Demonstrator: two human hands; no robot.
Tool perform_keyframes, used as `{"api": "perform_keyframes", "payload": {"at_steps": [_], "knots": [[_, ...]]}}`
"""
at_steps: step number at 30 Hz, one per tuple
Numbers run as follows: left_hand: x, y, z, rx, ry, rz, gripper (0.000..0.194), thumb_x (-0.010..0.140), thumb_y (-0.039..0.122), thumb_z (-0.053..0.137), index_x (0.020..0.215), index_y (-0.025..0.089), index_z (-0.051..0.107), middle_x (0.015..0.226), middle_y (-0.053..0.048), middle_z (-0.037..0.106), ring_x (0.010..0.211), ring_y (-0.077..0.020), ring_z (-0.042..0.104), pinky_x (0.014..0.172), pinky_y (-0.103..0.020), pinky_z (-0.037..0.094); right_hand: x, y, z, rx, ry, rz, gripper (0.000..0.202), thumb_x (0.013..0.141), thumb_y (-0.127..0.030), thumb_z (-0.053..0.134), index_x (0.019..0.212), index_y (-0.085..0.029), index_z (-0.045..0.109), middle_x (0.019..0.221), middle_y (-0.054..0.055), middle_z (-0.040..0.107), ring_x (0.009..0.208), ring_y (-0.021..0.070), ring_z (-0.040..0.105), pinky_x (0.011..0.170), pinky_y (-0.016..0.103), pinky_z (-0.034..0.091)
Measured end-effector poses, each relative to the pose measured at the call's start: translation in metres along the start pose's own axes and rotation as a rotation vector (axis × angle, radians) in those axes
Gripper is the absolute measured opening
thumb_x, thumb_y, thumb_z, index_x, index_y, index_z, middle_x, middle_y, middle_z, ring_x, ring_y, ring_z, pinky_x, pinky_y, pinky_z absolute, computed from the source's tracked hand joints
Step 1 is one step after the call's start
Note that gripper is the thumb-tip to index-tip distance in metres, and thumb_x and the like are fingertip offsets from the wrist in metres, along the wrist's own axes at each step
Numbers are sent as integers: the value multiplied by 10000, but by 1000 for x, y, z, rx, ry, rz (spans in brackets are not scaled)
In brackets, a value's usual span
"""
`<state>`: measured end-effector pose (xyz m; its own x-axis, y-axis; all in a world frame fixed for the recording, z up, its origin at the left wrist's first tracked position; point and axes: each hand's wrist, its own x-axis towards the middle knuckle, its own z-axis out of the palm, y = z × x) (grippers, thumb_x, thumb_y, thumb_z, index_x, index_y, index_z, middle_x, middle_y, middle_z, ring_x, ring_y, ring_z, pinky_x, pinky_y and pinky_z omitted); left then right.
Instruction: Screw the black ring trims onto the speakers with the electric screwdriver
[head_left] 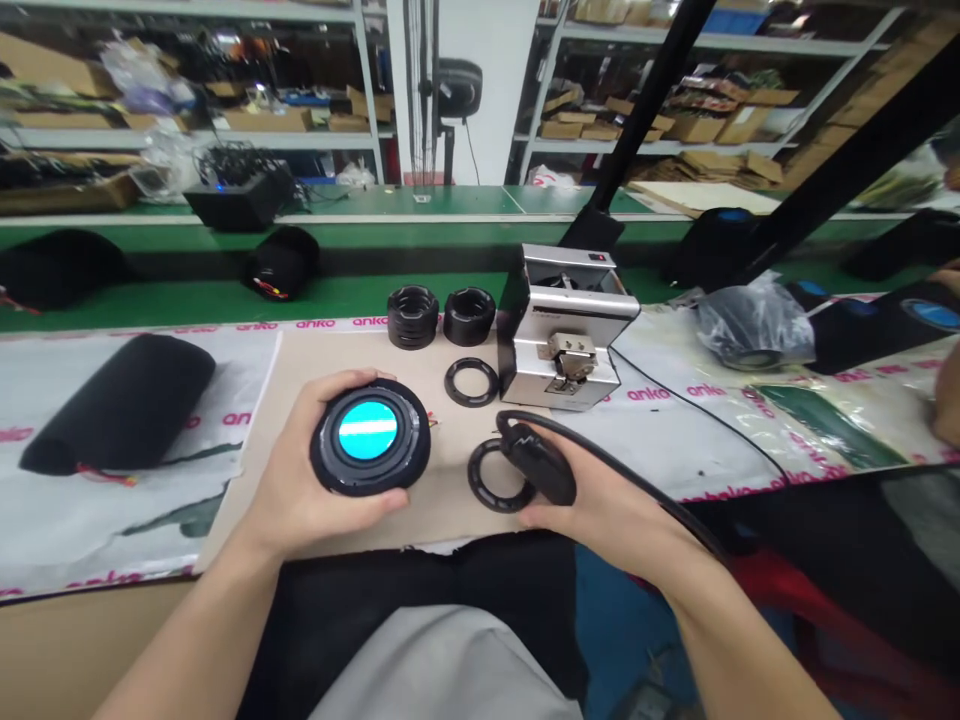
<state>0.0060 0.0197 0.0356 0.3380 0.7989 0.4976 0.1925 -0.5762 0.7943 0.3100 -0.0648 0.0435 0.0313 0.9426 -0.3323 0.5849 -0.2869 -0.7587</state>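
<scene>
My left hand [307,495] is wrapped round a black cylindrical speaker [367,472], its round end with a shiny blue disc facing up towards me. In my right hand [607,505] is a black corded electric screwdriver [551,468], seen from its cable end; its tip is hidden. A black ring [480,487] shows beside the screwdriver, close to my right thumb; whether the thumb touches it I cannot tell. Farther up the board lies a second black ring [452,383]. Behind that stand two stacks of black rings, a left stack [412,325] and a right stack [469,322].
A silver screw feeder [581,310] stands beyond my right hand, with the screwdriver cable [637,485] curving over my forearm. At left lies a black fabric-covered cylinder [127,405] with wires. Bagged speakers [754,320] sit at right, near another person's arm [949,395].
</scene>
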Motion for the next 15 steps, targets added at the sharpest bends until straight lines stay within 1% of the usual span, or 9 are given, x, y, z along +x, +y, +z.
{"api": "perform_keyframes", "payload": {"at_steps": [3, 6, 8, 10, 11, 12, 13, 14, 15], "knots": [[2, 3, 1, -8, 3, -62, 996, 639, 336, 1005, 1507, 253, 524, 1451, -146, 654, 1367, -381, 622, 1168, -499, 493, 2, 0, 3, -50, -68, -41, 789, 821, -230, 744, 1557, -382, 506, 1527, 2, 602, 1404, 291, 580, 1190, 466, 462], [3, 9, 1, -28, -24, -127, 1136, 666, 362, 996, 1629, 258, 402, 1495, -146, 643, 1395, -378, 611, 1154, -472, 513, 4, 2, 7, -76, -69, -76, 681, 842, -208, 710, 1489, -372, 573, 1422, 7, 672, 1317, 304, 639, 1155, 500, 487], [4, 13, -1, -2, -36, -150, 1138, 667, 390, 996, 1632, 254, 407, 1510, -150, 639, 1394, -382, 618, 1136, -467, 534, 4, 1, 6, -87, -49, -80, 655, 853, -245, 727, 1483, -352, 581, 1440, 30, 661, 1330, 312, 634, 1130, 487, 515], [5, 17, -2, 30, -47, -155, 1086, 657, 414, 1000, 1587, 242, 467, 1505, -154, 646, 1384, -389, 630, 1143, -477, 538, 1, -4, 0, -88, 22, -66, 692, 841, -302, 770, 1500, -353, 566, 1461, 37, 648, 1342, 313, 631, 1114, 470, 540], [5, 18, -2, 38, -52, -156, 1054, 651, 421, 1002, 1557, 234, 497, 1497, -155, 653, 1377, -392, 638, 1150, -482, 538, -2, -9, -4, -75, 78, -57, 720, 821, -338, 799, 1501, -352, 564, 1402, 40, 681, 1288, 316, 665, 1080, 469, 567], [6, 20, -2, 42, -55, -156, 1022, 644, 425, 1004, 1525, 228, 524, 1492, -157, 657, 1371, -394, 645, 1153, -484, 540, -5, -17, -8, -46, 144, -50, 748, 793, -385, 832, 1492, -347, 570, 1285, 38, 729, 1185, 316, 710, 1022, 468, 599], [6, 20, -2, 41, -57, -156, 994, 638, 427, 1006, 1494, 223, 546, 1491, -159, 658, 1366, -396, 650, 1149, -484, 548, -8, -27, -11, -1, 211, -49, 775, 758, -437, 868, 1472, -338, 583, 1120, 29, 760, 1041, 310, 743, 935, 461, 631], [6, 21, -2, 35, -58, -160, 975, 632, 426, 1009, 1472, 221, 560, 1494, -161, 658, 1363, -400, 655, 1141, -484, 559, -11, -39, -14, 56, 270, -58, 790, 722, -482, 899, 1439, -329, 604, 946, 9, 750, 883, 294, 744, 825, 442, 647], [6, 21, -1, 20, -59, -167, 974, 627, 423, 1011, 1466, 220, 561, 1496, -164, 656, 1363, -404, 657, 1131, -485, 569, -13, -52, -15, 120, 301, -85, 790, 697, -516, 923, 1403, -323, 625, 822, -10, 715, 758, 271, 716, 722, 412, 641]]}}
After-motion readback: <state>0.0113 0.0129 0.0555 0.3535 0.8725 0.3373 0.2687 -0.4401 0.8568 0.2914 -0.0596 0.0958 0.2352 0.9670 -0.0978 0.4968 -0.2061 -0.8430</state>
